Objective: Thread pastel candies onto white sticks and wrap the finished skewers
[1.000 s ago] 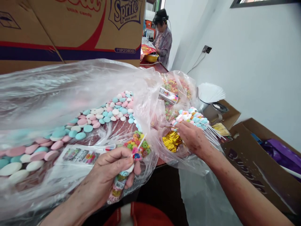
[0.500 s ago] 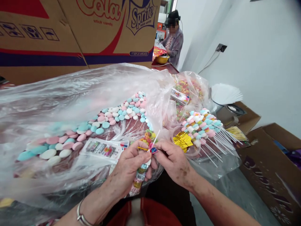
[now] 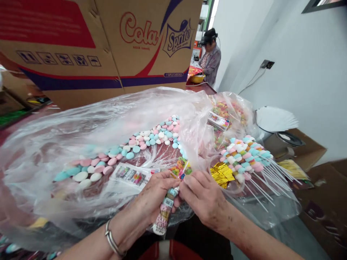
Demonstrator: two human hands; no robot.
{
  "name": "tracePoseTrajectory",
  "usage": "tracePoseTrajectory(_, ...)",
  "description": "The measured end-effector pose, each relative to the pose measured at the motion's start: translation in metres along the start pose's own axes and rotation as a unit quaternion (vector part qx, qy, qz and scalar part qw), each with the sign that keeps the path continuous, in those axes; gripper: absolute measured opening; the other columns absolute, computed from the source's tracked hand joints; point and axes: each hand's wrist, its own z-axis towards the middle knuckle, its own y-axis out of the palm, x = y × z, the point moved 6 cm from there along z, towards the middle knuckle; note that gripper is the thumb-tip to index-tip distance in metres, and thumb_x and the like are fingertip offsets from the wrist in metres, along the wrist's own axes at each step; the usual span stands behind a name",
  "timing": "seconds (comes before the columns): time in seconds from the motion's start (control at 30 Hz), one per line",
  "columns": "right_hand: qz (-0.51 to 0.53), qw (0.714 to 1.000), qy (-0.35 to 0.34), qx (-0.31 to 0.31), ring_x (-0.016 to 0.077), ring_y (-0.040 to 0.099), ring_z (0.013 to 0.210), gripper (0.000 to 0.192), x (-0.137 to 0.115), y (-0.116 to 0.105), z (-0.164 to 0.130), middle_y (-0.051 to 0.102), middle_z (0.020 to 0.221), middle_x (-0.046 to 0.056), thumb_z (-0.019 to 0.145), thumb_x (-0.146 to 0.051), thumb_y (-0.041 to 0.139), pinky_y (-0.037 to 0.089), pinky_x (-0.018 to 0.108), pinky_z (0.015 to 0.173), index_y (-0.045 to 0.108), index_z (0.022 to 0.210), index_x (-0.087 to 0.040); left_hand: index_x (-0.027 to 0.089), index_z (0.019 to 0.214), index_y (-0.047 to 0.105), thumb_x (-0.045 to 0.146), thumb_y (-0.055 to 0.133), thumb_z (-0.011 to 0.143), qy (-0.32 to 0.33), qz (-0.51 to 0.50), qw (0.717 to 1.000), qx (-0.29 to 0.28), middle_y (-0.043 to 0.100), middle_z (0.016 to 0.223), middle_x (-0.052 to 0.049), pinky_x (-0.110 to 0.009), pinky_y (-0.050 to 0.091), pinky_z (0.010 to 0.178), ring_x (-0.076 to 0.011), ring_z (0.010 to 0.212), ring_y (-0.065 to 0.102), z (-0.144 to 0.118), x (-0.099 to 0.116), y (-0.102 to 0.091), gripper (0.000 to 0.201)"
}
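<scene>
My left hand (image 3: 158,191) is closed round a candy stick in a printed clear wrapper (image 3: 164,213). The wrapped end, with pink, blue and white candies, hangs downward, and its white stick (image 3: 185,166) points up past my fingers. A short gold twist tie (image 3: 173,174) shows at the wrapper's neck, above my left thumb. Pressed against that neck, my right hand (image 3: 202,196) has its fingers pinched together on the tie; its fingertips are partly hidden. Gummy rings (image 3: 179,167) lie just behind my hands.
Loose pastel candies (image 3: 130,150) and printed wrappers (image 3: 131,176) lie on clear plastic. Right of my hands are gold ties (image 3: 222,175) and a pile of candy sticks (image 3: 245,155). A large carton (image 3: 151,68) stands behind; a person (image 3: 213,59) works at the far end.
The view has shifted, so the scene sits lower and farther right. My right hand has turned, its fingers closing in tighter over the wrapper's neck. My left hand keeps its hold.
</scene>
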Motion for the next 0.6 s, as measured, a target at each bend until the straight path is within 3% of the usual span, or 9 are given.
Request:
tracePoseTrajectory(0.1, 0.069, 0.995, -0.070, -0.028, 0.0229, 0.054, 0.096, 0.028, 0.002, 0.001, 0.001, 0.065, 0.099, 0.012, 0.102, -0.012, 0.036, 0.043, 0.039, 0.082, 0.063, 0.101, -0.010, 0.014, 0.062, 0.064, 0.017, 0.070, 0.067, -0.060, 0.037, 0.997, -0.003, 0.060, 0.045, -0.002, -0.017, 0.041, 0.028, -0.0118, 0.031, 0.053, 0.005, -0.003, -0.006, 0.008)
tracePoseTrajectory(0.27, 0.129, 0.988, -0.028, -0.083, 0.0182, 0.049, 0.075, 0.028, 0.015, 0.007, -0.001, 0.061, 0.082, 0.006, 0.102, -0.012, 0.035, 0.043, 0.035, 0.071, 0.060, 0.088, -0.014, 0.014, 0.072, 0.070, 0.019, 0.070, 0.067, -0.142, 0.105, 0.977, -0.118, 0.071, 0.056, -0.009, -0.016, 0.044, 0.030, -0.0115, 0.035, 0.057, 0.000, -0.007, -0.005, 0.007)
tracePoseTrajectory(0.43, 0.192, 0.964, -0.074, -0.172, 0.0188, 0.054, 0.093, 0.016, 0.005, 0.008, -0.003, 0.065, 0.115, 0.010, 0.099, -0.012, 0.045, 0.048, 0.034, 0.085, 0.061, 0.101, -0.014, 0.013, 0.063, 0.071, 0.018, 0.069, 0.062, -0.168, 0.209, 0.940, -0.213, 0.071, 0.056, -0.006, -0.017, 0.047, 0.035, -0.0115, 0.038, 0.059, -0.007, -0.010, -0.001, 0.006)
tracePoseTrajectory(0.53, 0.205, 0.953, -0.097, -0.203, 0.0183, 0.055, 0.091, 0.013, -0.002, 0.006, -0.006, 0.067, 0.106, 0.007, 0.097, -0.011, 0.051, 0.048, 0.033, 0.086, 0.061, 0.103, -0.017, 0.014, 0.064, 0.071, 0.017, 0.071, 0.058, -0.195, 0.229, 0.922, -0.245, 0.069, 0.054, -0.002, -0.019, 0.048, 0.036, -0.0112, 0.037, 0.058, -0.012, -0.012, 0.000, 0.007)
tracePoseTrajectory(0.6, 0.188, 0.957, -0.104, -0.193, 0.0193, 0.054, 0.088, 0.013, -0.007, 0.005, -0.007, 0.066, 0.098, 0.006, 0.097, -0.011, 0.050, 0.047, 0.035, 0.086, 0.061, 0.101, -0.017, 0.015, 0.066, 0.070, 0.016, 0.069, 0.056, -0.198, 0.251, 0.917, -0.238, 0.067, 0.053, 0.000, -0.019, 0.046, 0.036, -0.0110, 0.037, 0.056, -0.014, -0.010, -0.001, 0.010)
